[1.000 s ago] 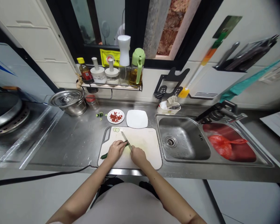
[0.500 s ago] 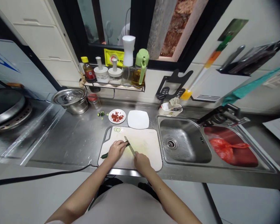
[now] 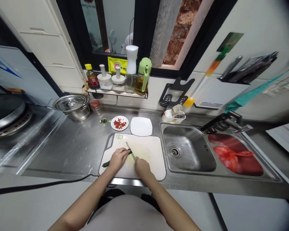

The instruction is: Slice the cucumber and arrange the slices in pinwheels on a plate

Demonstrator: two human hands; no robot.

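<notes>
My left hand (image 3: 119, 158) is closed over a dark green cucumber (image 3: 106, 164) that lies on the white cutting board (image 3: 149, 163); one end pokes out at lower left, the other at the fingertips. In my right hand (image 3: 142, 167) is the handle of a knife (image 3: 130, 150). Its blade points up and left, right beside the cucumber's end at my left fingertips. Pale cucumber slices (image 3: 119, 137) rest near the board's top left corner. Behind the board stand a plate of chopped red pieces (image 3: 119, 123) and a bare white plate (image 3: 141, 126).
A metal sink (image 3: 189, 147) lies to the right, with a red plastic bag (image 3: 227, 158) in its second basin. Cucumber scraps (image 3: 103, 120), a lidded steel pot (image 3: 74, 107) and a jar (image 3: 96, 107) stand at the back left. A condiment shelf (image 3: 118, 92) hangs above the counter.
The whole view has shifted a little. My left hand still holds the cucumber and my right hand the knife, whose blade has moved slightly against the cucumber's end.
</notes>
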